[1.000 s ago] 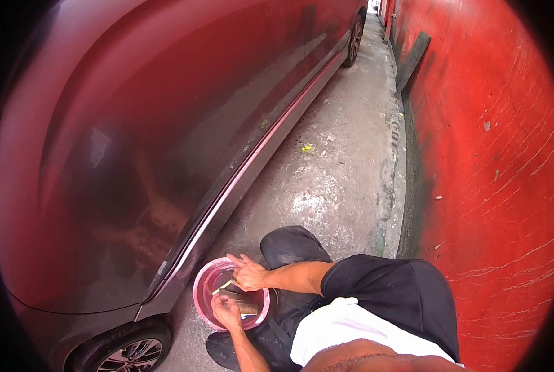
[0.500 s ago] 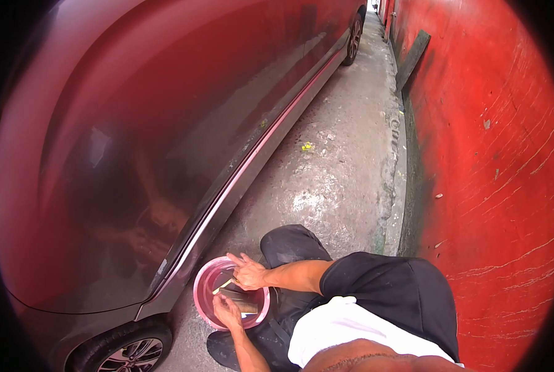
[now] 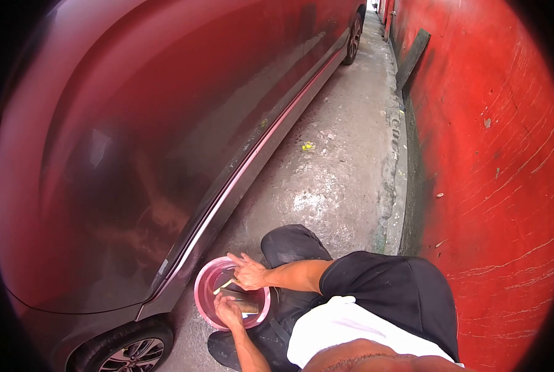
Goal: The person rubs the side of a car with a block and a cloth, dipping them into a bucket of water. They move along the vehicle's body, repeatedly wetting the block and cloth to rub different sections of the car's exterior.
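My left hand (image 3: 228, 311) is over the lower left part of a pink bucket (image 3: 200, 302), its fingers curled around something too small to make out. My right hand (image 3: 249, 273) reaches over the bucket's upper right rim, with one finger stretched out and the others bent at the end of a pale yellow strip (image 3: 223, 286). The strip slants between both hands. Beneath them, a brownish-grey flat piece (image 3: 246, 306) shows inside the bucket, partly hidden by my left hand.
A dark, glossy car side (image 3: 184, 124) fills the left, with a front wheel (image 3: 131, 356) at the bottom. A red wall (image 3: 494, 186) stands on the right, with a dark board (image 3: 413, 59) leaning on it. Wet concrete (image 3: 326, 155) runs between, bearing a yellow scrap (image 3: 308, 146).
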Action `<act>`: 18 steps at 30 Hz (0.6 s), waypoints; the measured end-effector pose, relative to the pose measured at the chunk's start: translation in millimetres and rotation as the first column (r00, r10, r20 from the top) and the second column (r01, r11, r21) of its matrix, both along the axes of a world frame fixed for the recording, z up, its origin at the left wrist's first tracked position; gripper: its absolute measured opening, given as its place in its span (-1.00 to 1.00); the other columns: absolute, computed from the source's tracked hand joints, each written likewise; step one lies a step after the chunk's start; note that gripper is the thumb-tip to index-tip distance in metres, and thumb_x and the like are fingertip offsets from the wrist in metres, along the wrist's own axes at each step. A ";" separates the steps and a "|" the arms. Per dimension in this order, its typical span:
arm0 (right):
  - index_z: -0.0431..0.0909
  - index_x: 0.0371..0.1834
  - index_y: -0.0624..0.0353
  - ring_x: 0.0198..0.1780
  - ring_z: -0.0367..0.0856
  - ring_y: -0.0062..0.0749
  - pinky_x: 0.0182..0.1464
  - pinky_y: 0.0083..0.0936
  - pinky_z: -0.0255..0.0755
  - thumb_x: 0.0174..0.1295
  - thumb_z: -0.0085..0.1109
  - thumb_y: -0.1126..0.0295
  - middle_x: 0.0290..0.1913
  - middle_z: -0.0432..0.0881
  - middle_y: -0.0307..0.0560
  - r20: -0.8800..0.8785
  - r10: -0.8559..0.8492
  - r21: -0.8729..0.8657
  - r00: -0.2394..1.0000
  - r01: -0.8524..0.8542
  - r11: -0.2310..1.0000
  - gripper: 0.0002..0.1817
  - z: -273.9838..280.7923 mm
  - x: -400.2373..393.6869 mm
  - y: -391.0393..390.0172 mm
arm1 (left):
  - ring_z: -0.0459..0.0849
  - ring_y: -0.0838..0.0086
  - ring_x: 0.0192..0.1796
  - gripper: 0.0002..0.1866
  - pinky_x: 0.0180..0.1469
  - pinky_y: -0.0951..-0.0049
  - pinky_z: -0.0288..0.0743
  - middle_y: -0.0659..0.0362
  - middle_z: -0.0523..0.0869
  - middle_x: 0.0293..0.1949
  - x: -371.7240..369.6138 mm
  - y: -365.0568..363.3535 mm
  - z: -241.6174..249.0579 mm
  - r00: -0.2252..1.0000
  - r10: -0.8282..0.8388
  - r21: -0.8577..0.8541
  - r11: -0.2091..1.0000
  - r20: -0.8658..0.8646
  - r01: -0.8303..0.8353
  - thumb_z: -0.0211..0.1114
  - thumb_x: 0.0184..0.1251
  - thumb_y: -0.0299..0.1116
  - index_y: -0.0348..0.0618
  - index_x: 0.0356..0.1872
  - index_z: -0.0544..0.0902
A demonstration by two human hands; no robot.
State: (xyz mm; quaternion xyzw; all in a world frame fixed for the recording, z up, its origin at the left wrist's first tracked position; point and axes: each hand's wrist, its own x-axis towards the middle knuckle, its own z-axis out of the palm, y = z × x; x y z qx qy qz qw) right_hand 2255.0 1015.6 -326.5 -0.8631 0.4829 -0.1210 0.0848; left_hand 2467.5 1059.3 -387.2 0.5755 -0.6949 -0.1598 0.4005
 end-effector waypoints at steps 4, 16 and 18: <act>0.70 -0.25 0.36 0.59 0.05 0.14 0.42 0.30 0.12 0.45 -0.04 0.09 -0.12 0.70 0.14 0.006 0.003 -0.004 1.000 -0.003 1.000 -0.50 -2.3 0.1 -0.4 | 0.71 0.22 -0.16 -0.91 -0.27 0.37 0.59 -0.10 0.68 -0.04 -26.0 7.8 46.3 0.978 0.195 0.315 0.935 -0.075 -0.162 0.20 0.23 -0.66 -0.39 -0.28 0.62; 0.70 -0.25 0.37 0.60 0.04 0.13 0.42 0.30 0.14 0.42 0.00 0.08 -0.12 0.70 0.14 0.035 -0.004 0.015 0.999 0.003 1.000 -0.50 1.2 -1.0 0.7 | 0.75 0.09 -0.17 -0.81 -0.12 0.19 0.63 -0.14 0.74 -0.08 -31.5 11.2 57.1 0.980 0.173 0.283 0.949 -0.097 -0.139 0.50 0.07 -0.60 -0.38 -0.46 0.60; 0.70 -0.25 0.37 0.60 0.04 0.13 0.42 0.30 0.14 0.42 -0.01 0.09 -0.12 0.70 0.13 0.041 -0.004 0.012 0.999 0.003 1.000 -0.51 -0.1 -0.8 0.4 | 0.77 0.08 -0.15 -0.83 -0.09 0.19 0.63 -0.15 0.76 -0.11 -28.9 9.5 49.6 0.979 0.171 0.305 0.943 -0.112 -0.130 0.50 0.09 -0.56 -0.41 -0.43 0.65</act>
